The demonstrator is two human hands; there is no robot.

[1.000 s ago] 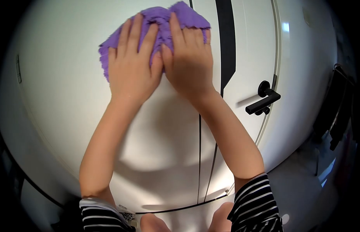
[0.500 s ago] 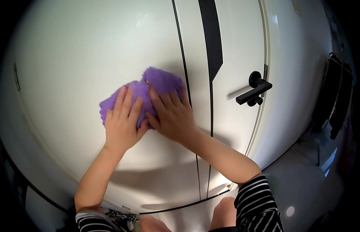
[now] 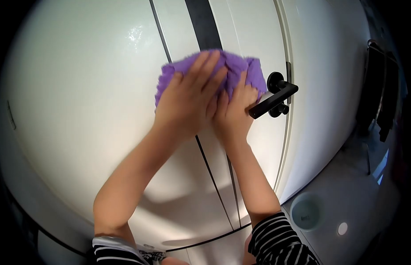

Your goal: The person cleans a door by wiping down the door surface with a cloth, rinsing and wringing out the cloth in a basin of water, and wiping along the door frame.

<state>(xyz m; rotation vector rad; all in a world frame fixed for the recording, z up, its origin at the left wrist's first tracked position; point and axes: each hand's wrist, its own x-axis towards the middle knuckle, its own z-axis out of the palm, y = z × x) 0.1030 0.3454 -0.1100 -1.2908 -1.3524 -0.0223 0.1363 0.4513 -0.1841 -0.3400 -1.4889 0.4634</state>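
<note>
Purple cloth (image 3: 256,75) is pressed against a white door (image 3: 81,110), having been carried across the panel to the side where the handle is fitted. At far left, a hinge (image 3: 11,115) is seen on the door's edge; farther in, a bright patch of light (image 3: 135,37) is reflected high on the panel. The left hand (image 3: 181,101) is laid over the cloth's left part, its fingers spread fairly wide and the fabric held flat beneath them. A broad black stripe (image 3: 203,22) is partly covered by the cloth, which has been shifted onto it from the plain panel. To the right, the cloth's other part is held under the right hand (image 3: 234,117); one finger is stretched upward and the others appear bent, though whether fabric is pinched between them cannot be told. Just beside that hand, a black lever handle (image 3: 276,99) is mounted on the door, its free end overlapping the hand in view; whether the two are touching cannot be made out. With the cloth brought this close, less room is judged to be left for the right hand. At lower right, a pale bucket (image 3: 306,212), newly brought into view, is seen standing on the floor (image 3: 333,190).
</note>
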